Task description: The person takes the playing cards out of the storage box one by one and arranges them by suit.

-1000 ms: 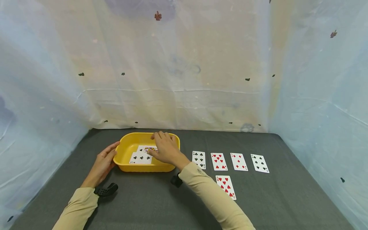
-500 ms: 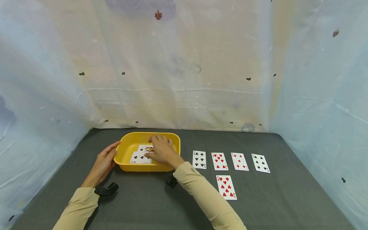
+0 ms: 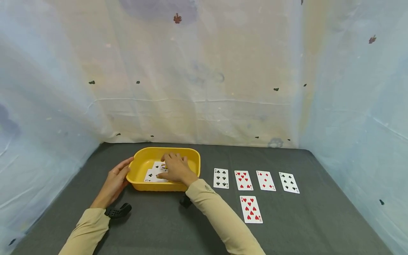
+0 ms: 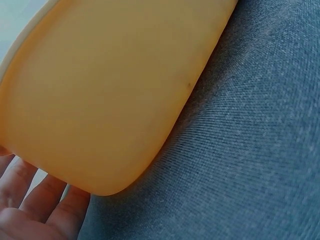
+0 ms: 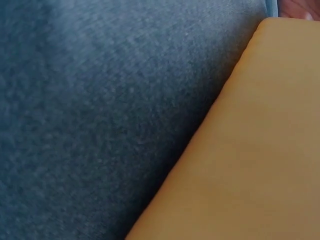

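Grey cloth covers the table (image 3: 197, 226), with pale sheeting (image 3: 204, 71) hung behind and at both sides. On the cloth, left of centre, sits a yellow tub (image 3: 141, 166), a smooth plastic rectangle with rounded corners, its long axis running left to right.

Left hand (image 3: 114, 182) lies against the tub's left end wall, fingers straight and relaxed, gripping nothing; the left wrist view shows fingertips just under the tub's curved outer wall.

Right hand (image 3: 176, 170) reaches over the near rim into the tub and rests palm down on the cards (image 3: 153, 174) there. Fingers are spread and only slightly bent, thumb pointing left; whether they pinch a card I cannot tell, since the hand hides it. Two cards show: a club card lying flat with its long axis left to right, and a face card mostly under the hand.

Right of the tub, well apart from it, four cards lie face up in a row: clubs (image 3: 221, 178), hearts (image 3: 243, 180), diamonds (image 3: 265, 180), spades (image 3: 288, 182). One more hearts card (image 3: 250, 209) lies nearer, below the row. All five point away from the person.
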A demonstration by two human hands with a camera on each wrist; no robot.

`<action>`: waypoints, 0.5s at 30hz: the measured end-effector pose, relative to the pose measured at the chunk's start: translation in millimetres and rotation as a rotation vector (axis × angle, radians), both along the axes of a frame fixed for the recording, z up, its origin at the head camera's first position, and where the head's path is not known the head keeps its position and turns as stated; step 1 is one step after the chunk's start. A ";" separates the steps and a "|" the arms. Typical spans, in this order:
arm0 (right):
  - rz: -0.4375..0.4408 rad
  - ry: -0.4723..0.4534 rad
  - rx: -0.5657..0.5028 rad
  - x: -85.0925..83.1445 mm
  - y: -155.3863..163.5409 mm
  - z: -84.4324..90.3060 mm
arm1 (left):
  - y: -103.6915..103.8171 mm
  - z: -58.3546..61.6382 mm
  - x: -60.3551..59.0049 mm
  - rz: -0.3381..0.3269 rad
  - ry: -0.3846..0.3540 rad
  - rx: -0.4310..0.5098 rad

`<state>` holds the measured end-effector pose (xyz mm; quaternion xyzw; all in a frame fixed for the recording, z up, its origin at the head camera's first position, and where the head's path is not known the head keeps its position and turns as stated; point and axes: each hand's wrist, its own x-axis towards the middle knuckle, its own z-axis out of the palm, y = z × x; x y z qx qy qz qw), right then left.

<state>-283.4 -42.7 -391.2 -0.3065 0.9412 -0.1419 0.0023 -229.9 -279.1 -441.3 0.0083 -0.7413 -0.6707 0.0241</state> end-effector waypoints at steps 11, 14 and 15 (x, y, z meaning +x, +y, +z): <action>0.007 -0.014 0.037 -3.2 -11.8 -7.9 | -1.0 2.5 0.2 0.007 -0.021 -0.004; 0.006 -0.023 0.055 -3.5 -13.2 -9.4 | 0.4 2.0 -0.2 0.011 -0.021 -0.001; 0.004 -0.025 0.066 -3.6 -13.5 -9.9 | 0.9 1.8 -0.3 0.012 -0.022 0.000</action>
